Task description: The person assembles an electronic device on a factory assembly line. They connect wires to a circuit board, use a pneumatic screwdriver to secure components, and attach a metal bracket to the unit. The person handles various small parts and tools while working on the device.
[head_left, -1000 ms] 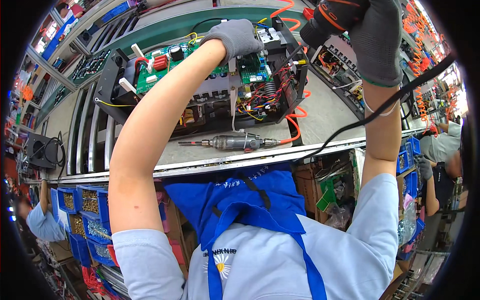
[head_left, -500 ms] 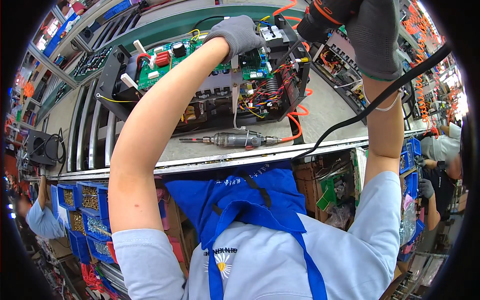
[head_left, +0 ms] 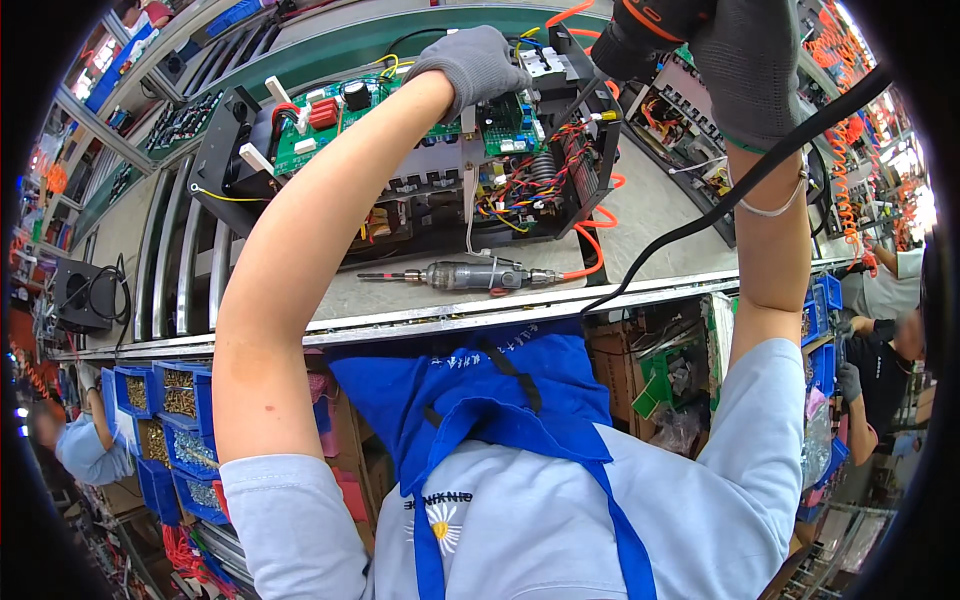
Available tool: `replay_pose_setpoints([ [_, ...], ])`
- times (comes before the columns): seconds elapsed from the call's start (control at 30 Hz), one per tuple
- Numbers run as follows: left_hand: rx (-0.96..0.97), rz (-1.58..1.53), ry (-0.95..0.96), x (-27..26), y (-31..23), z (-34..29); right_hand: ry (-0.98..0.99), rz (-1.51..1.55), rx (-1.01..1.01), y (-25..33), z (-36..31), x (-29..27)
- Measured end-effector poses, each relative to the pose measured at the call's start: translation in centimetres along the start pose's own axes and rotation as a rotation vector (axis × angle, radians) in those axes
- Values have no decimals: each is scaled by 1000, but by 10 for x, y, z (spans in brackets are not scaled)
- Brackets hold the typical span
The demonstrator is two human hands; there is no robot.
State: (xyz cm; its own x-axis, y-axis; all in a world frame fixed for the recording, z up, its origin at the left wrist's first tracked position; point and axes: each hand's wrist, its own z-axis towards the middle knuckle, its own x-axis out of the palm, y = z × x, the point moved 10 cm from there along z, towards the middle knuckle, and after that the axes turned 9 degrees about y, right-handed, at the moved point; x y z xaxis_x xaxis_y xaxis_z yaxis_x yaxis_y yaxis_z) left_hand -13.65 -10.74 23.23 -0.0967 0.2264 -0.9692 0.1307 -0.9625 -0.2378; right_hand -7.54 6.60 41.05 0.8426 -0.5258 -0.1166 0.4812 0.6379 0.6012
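My left hand (head_left: 474, 72), in a grey glove, is over an open black electronic unit (head_left: 565, 175). Its fingers are bent together at the upper edge of a green circuit board (head_left: 515, 128); what they hold, if anything, is hidden. My right hand (head_left: 750, 75), gloved too, grips a black power screwdriver (head_left: 640, 38) with an orange ring, raised at the unit's right end. The driver's tip is not clearly visible. A second green board (head_left: 300, 157), with red parts and white clips, lies on the unit's left, partly behind my left forearm.
A grey air screwdriver (head_left: 470, 276) on an orange coiled hose (head_left: 600, 228) lies before the unit. Another open unit (head_left: 690, 135) stands to the right. A thick black cord (head_left: 720, 225) crosses my right forearm. Rollers (head_left: 185, 260) and blue screw bins (head_left: 180, 395) are left; co-workers are at both sides.
My left hand has shifted very slightly over the board. The driver and my right hand have barely moved; the black cord has swung a little. At far left a co-worker's arm has moved.
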Motion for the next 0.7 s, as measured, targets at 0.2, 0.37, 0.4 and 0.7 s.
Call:
replay_pose_setpoints([
  [0.2,45,-26,-14,-1,-8,2,-25,22,10,5,-5,1],
  [0.37,48,-13,2,1,-4,3,-31,50,16,1,-5,1],
  [0.4,44,-18,-3,0,-2,1,-30,57,17,-1,-4,1],
  [0.7,71,8,-18,0,-6,5,-47,46,4,1,-4,-1],
])
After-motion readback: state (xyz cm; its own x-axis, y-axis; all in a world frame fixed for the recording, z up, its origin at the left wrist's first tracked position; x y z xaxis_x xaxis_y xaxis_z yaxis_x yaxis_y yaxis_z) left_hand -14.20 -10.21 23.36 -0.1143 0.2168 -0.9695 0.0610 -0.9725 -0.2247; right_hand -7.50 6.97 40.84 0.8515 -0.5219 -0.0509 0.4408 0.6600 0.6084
